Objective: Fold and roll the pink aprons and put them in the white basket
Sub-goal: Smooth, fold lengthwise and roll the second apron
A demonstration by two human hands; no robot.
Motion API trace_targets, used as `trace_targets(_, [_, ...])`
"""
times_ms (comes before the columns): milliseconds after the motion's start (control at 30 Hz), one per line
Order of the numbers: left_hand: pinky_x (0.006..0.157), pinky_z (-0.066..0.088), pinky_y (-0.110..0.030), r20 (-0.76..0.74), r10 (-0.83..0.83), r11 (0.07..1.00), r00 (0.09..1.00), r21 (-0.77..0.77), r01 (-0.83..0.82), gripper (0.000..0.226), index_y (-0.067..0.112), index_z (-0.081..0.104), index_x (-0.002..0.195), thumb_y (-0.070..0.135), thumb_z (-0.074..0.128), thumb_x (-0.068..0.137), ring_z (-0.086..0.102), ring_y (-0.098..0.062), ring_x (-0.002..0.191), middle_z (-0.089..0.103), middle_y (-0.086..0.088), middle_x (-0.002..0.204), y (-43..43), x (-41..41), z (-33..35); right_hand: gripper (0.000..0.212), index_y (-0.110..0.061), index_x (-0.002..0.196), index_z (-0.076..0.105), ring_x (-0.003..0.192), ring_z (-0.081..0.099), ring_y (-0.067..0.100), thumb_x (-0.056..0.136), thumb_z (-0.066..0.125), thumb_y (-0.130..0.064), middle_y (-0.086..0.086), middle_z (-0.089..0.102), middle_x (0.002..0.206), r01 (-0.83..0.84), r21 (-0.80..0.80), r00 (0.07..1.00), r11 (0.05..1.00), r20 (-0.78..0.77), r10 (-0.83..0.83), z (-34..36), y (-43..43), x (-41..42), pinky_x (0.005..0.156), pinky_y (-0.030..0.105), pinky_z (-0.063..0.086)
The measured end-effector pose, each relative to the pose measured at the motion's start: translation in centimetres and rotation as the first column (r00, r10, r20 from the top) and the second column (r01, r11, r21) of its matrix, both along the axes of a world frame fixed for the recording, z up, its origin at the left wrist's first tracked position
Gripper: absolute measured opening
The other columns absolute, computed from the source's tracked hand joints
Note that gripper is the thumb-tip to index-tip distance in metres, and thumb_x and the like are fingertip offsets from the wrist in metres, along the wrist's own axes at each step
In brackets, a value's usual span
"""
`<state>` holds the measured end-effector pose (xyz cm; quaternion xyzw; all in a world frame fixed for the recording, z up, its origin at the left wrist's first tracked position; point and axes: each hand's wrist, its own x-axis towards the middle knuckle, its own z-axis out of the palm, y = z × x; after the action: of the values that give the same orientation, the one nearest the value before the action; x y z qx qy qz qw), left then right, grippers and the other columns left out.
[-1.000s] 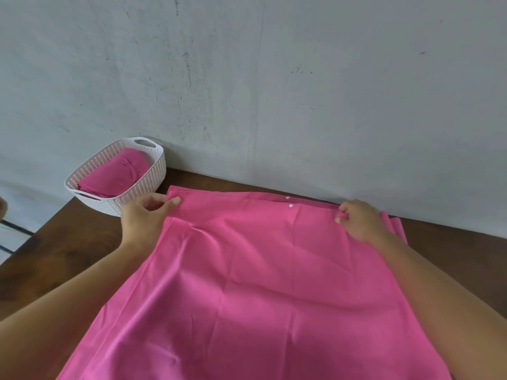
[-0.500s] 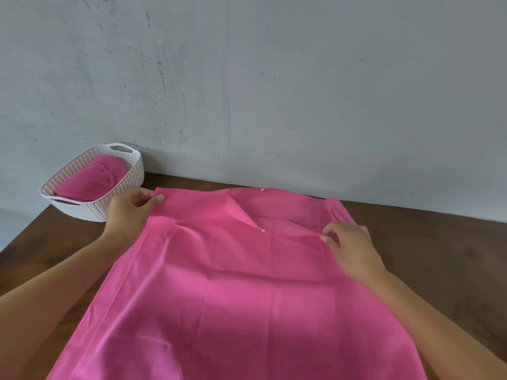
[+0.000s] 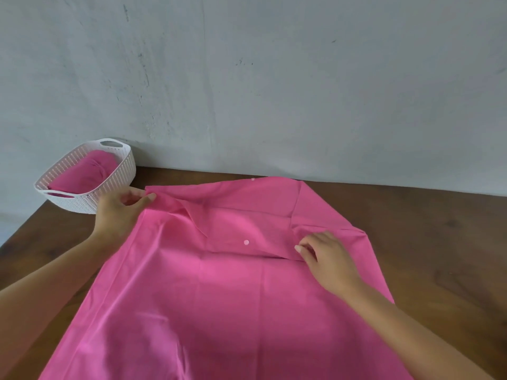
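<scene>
A large pink apron (image 3: 219, 305) lies spread over the brown wooden table (image 3: 433, 242) and runs off the bottom of the view. Its far right top edge is folded down toward me, with a white snap (image 3: 246, 242) showing on the flap. My left hand (image 3: 120, 209) pinches the apron's far left corner. My right hand (image 3: 326, 256) pinches the folded flap's lower right edge. The white basket (image 3: 90, 198) stands at the table's far left corner beside my left hand and holds a rolled pink apron (image 3: 85, 174).
A grey wall (image 3: 274, 78) rises right behind the table's far edge. The table's left edge runs diagonally below the basket. Bare wood shows to the right of the apron.
My right hand has drawn the apron's far right top edge toward me, folding it down over the cloth. My left hand has kept hold of the far left corner.
</scene>
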<state>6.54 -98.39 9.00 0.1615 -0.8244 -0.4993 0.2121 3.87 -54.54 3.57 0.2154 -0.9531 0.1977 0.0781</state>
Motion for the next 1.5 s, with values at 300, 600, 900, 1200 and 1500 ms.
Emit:
trace_targets(300, [0.086, 0.056, -0.045, -0.002, 0.09, 0.996, 0.996, 0.003, -0.09, 0.015, 0.013, 0.076, 0.085, 0.027, 0.08, 0.087, 0.07, -0.026, 0.081, 0.075, -0.005, 0.085, 1.2, 1.7, -0.5, 0.031, -0.017, 0.124, 0.059, 0.113, 0.052, 0.024, 0.095, 0.062, -0.03, 0.002, 0.059, 0.119, 0.019, 0.21, 0.997, 0.977, 0.066, -0.034, -0.4, -3.8, -5.3, 0.099, 0.039, 0.044])
trace_targets(600, [0.083, 0.056, -0.042, 0.001, 0.132, 0.991, 0.991, -0.012, -0.132, 0.017, 0.012, 0.075, 0.084, 0.028, 0.079, 0.088, 0.067, -0.02, 0.073, 0.074, -0.006, 0.081, 1.3, 3.2, 0.4, 0.012, -0.012, 0.095, 0.063, 0.079, 0.061, 0.031, 0.089, 0.06, -0.002, 0.006, 0.066, 0.088, 0.027, 0.157, 0.997, 0.987, -0.081, -0.015, 0.5, -1.3, -5.2, 0.067, 0.041, 0.05])
trace_targets(900, [0.08, 0.054, -0.044, -0.048, 0.141, 0.988, 0.989, -0.058, -0.144, 0.021, 0.011, 0.069, 0.08, 0.027, 0.074, 0.092, 0.067, -0.03, 0.082, 0.071, -0.009, 0.083, -0.4, 3.8, 2.2, 0.026, -0.014, 0.088, 0.046, 0.069, 0.045, 0.024, 0.085, 0.055, 0.01, -0.002, 0.049, 0.077, 0.135, -0.026, 0.946, 0.99, -0.295, -0.137, 6.7, 3.1, -0.8, 0.06, 0.035, 0.035])
trace_targets(1200, [0.088, 0.055, -0.047, -0.042, 0.145, 0.989, 0.989, -0.012, -0.145, 0.021, 0.01, 0.071, 0.089, 0.03, 0.074, 0.093, 0.069, -0.032, 0.087, 0.071, -0.008, 0.091, -3.1, 7.7, 3.6, 0.053, -0.01, 0.097, 0.072, 0.082, 0.064, 0.032, 0.049, 0.071, 0.015, 0.009, 0.065, 0.108, 0.133, 0.474, 0.944, 0.87, -0.328, 0.035, 9.1, 8.1, 4.9, 0.061, 0.041, 0.054])
trace_targets(1500, [0.087, 0.057, -0.048, -0.004, 0.117, 0.993, 0.993, 0.019, -0.116, 0.02, 0.011, 0.071, 0.087, 0.03, 0.076, 0.091, 0.07, -0.03, 0.085, 0.072, -0.007, 0.089, -6.1, 14.2, 3.1, 0.039, -0.008, 0.114, 0.068, 0.098, 0.063, 0.029, 0.078, 0.063, 0.002, 0.008, 0.064, 0.116, 0.34, 0.482, 0.935, 0.807, -0.262, -0.237, 9.0, 8.7, 12.6, 0.078, 0.041, 0.053])
